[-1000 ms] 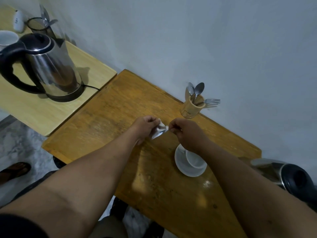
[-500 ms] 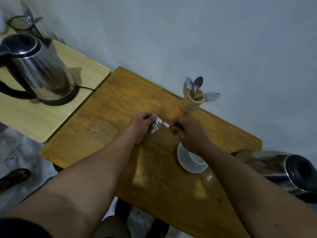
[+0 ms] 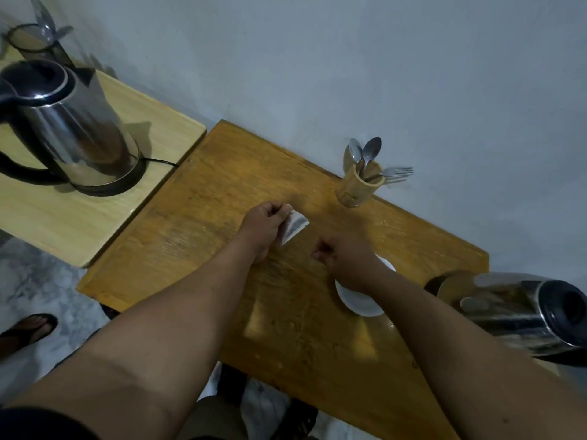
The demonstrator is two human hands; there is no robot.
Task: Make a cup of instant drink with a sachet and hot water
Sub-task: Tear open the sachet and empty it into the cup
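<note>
My left hand (image 3: 265, 223) pinches a small silvery sachet (image 3: 294, 226) by its left side, a little above the brown wooden table (image 3: 222, 192). My right hand (image 3: 344, 260) hovers just to the lower right of the sachet and apart from it. Its fingers are curled closed, and I cannot make out anything between them. Under my right wrist sits a white saucer (image 3: 355, 301). The white cup (image 3: 387, 265) on it is almost wholly hidden by the hand. A steel kettle with a black lid (image 3: 521, 315) stands at the table's right edge.
A second steel kettle (image 3: 73, 128) sits on its base on a lighter side table (image 3: 63, 223) at the left, its cord trailing right. A bamboo holder (image 3: 357, 187) with spoons and a fork stands against the wall. A sandalled foot (image 3: 27, 330) is on the floor, lower left.
My hands were together on the sachet's top. My right hand has since pulled away down and to the right, while the left keeps the sachet. The view has shifted slightly.
</note>
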